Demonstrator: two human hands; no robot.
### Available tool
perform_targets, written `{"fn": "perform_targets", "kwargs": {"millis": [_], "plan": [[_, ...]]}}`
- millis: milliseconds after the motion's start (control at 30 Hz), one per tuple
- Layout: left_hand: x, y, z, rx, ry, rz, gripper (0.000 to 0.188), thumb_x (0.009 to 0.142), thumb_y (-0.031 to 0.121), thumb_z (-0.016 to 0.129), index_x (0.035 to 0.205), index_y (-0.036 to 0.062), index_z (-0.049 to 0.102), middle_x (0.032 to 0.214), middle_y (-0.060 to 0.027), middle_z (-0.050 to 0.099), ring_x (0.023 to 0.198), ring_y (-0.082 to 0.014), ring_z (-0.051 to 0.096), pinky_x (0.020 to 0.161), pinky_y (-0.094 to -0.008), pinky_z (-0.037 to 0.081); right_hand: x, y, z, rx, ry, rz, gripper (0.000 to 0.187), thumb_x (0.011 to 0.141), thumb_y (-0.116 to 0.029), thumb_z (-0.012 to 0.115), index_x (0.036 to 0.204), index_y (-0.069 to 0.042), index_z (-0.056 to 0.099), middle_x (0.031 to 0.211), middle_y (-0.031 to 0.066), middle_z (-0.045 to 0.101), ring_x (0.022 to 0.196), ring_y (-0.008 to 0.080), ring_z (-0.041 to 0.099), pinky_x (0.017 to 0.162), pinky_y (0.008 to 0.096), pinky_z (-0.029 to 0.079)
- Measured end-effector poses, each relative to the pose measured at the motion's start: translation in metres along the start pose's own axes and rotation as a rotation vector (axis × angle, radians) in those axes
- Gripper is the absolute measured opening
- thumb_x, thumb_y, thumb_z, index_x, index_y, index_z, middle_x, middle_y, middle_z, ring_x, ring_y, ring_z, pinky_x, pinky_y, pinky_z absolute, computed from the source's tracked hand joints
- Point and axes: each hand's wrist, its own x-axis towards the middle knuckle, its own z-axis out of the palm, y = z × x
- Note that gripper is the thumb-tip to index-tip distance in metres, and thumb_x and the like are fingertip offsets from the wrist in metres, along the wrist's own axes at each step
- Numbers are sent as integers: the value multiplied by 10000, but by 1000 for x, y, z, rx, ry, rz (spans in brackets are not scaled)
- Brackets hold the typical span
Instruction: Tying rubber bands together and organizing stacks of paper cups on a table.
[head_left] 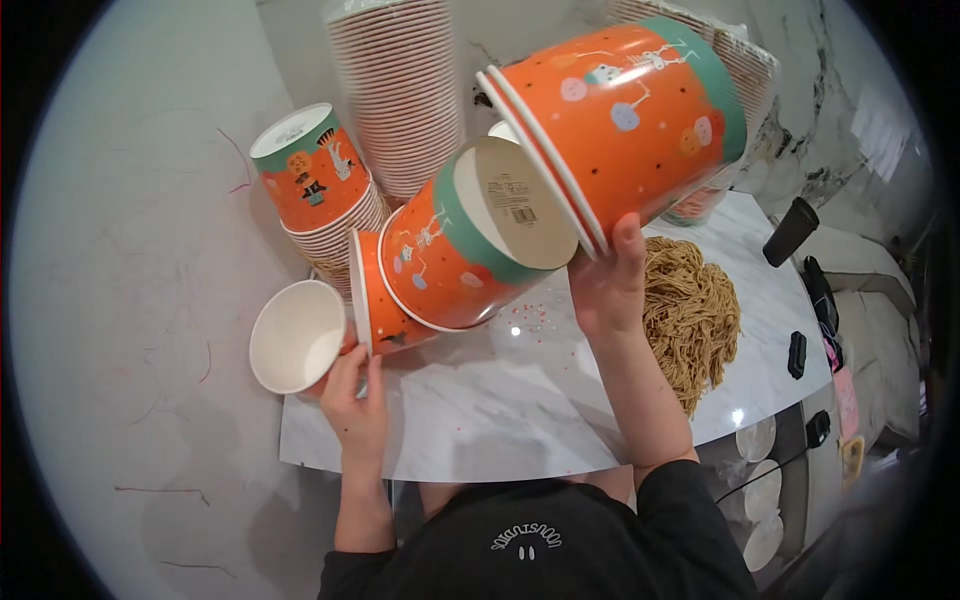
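Observation:
My right hand point(608, 285) is closed on the rims of an orange and green paper bucket point(640, 115), raised and tilted, with two rims showing one inside the other. Below it a second paper bucket point(425, 250) lies tipped, its printed base toward me, nested over another orange bucket point(385, 325). My left hand point(355, 405) pinches that lower bucket's rim with thumb and fingers. Touching or close beside the left fingertips is an open bucket point(297, 338) with a white inside; some of its outer wall is hidden.
Behind stand a stack of upturned orange buckets point(315, 190) and a tall wrapped stack of white-rimmed cups point(400, 90). Tan yarn point(690, 320) lies in a heap on the marbled table point(480, 440). At right are a black cup point(790, 230), a small black device point(797, 355) and a sofa point(880, 330).

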Motion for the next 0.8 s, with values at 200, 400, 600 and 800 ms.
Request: {"fn": "perform_targets", "kwargs": {"millis": [200,400,600,800], "plan": [[20,12,-15,211,-26,80,239,939,-3,673,1169,-62,699,1007,-194,721,913,-326,706,876,-395,546,-8,7,10,38,-13,138,744,944,-470,715,1524,-110,419,1491,35,543,1380,212,504,1163,425,375],[35,7,-27,309,-138,17,421,858,-32,707,1276,-28,665,1080,-179,679,1027,-337,663,928,-411,526,-2,6,15,-31,-34,198,875,860,-344,841,1524,-81,336,1473,84,503,1353,213,505,1125,412,419],[4,19,17,314,81,226,428,761,-41,767,1157,22,618,1049,-114,594,1062,-314,564,954,-415,463,0,-1,15,-35,-59,358,782,865,-329,840,1464,-40,428,1377,82,606,1275,207,583,1107,383,442],[-5,12,38,-296,-20,-169,295,996,14,608,1275,-9,515,1134,-93,657,983,-113,615,871,-273,504,10,-2,1,-133,-56,448,757,868,-309,839,1449,-31,440,1350,90,626,1232,194,614,1085,369,467]]}}
